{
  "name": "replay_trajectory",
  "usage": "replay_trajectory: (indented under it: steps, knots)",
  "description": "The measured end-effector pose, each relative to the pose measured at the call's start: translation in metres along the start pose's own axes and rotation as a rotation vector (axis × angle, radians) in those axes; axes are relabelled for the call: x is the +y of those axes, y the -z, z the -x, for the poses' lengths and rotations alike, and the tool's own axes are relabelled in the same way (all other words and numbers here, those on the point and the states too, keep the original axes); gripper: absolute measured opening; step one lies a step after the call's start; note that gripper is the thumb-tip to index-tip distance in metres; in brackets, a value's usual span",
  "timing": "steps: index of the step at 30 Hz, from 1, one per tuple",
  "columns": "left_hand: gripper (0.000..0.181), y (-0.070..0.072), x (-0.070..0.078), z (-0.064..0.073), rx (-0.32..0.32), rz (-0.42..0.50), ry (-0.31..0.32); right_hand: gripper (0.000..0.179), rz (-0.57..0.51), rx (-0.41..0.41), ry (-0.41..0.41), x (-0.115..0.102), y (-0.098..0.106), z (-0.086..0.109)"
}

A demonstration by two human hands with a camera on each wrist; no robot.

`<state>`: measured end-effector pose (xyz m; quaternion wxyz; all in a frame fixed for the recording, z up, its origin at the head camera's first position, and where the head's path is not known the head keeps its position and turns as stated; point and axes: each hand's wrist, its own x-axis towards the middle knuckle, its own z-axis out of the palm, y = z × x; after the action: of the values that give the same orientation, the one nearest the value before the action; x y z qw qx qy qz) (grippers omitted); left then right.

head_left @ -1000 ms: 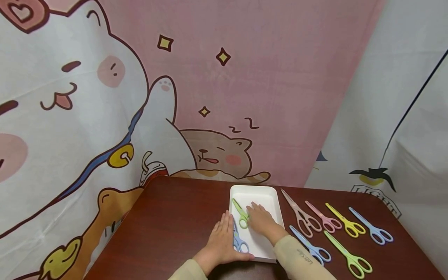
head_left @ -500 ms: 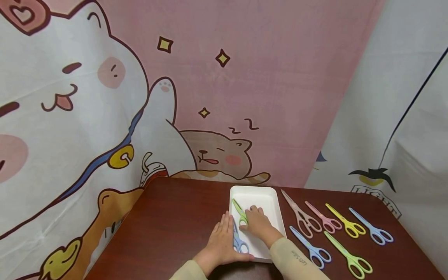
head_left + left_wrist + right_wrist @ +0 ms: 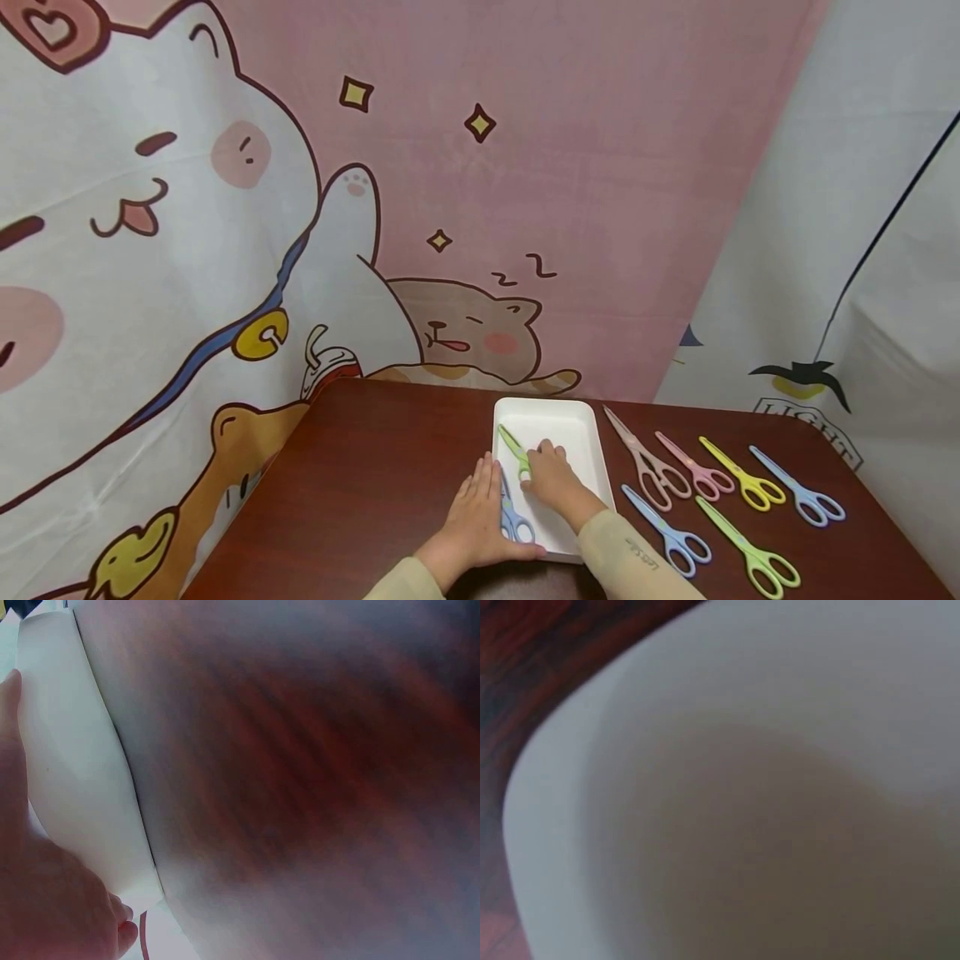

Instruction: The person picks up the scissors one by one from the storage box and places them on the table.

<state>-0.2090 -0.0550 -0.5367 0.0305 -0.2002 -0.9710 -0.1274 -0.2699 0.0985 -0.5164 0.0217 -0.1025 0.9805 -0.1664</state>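
Note:
A white tray [image 3: 546, 410] lies on the dark wooden table, with green scissors [image 3: 512, 442] and blue scissors [image 3: 514, 523] in its left part. My right hand [image 3: 557, 479] reaches into the tray, its fingers curled at the green scissors' handle, which it mostly covers. Flat along the tray's left side rests my left hand [image 3: 472, 512], fingers straight and thumb stretched across the near edge. The left wrist view shows that hand [image 3: 52, 900] against the tray's outer wall [image 3: 82, 750]. Only blurred tray [image 3: 544, 817] and table appear in the right wrist view.
Right of the tray lie several more scissors: beige [image 3: 647, 458], pink [image 3: 693, 468], yellow [image 3: 741, 475], blue ones at the far right [image 3: 797, 487], blue ones by my right sleeve [image 3: 666, 531] and green ones [image 3: 748, 550]. A cartoon-printed cloth [image 3: 600, 208] hangs behind the table [image 3: 375, 475].
My right hand has moved slightly left and toward me, from touching beside the green scissors to gripping their handle. The left hand stays in place on the tray.

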Motion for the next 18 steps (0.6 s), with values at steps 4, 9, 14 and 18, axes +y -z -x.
replay_trajectory:
  steps: [4,9,14,18]
  knots:
    - [0.138,0.008,0.003,0.002,-0.020,0.025,0.000,0.043,0.003,0.003,-0.023,0.001,0.000,-0.001]
    - [0.139,0.009,0.004,0.002,-0.035,0.027,0.012,0.043,-0.023,0.022,-0.040,0.002,0.001,0.000]
    - [0.140,0.001,0.002,0.000,-0.015,-0.010,0.012,0.045,-0.048,0.057,-0.036,0.004,0.006,0.001]
    - [0.139,0.002,0.001,0.001,-0.009,-0.017,0.010,0.046,-0.066,0.087,-0.020,0.006,0.010,0.002]
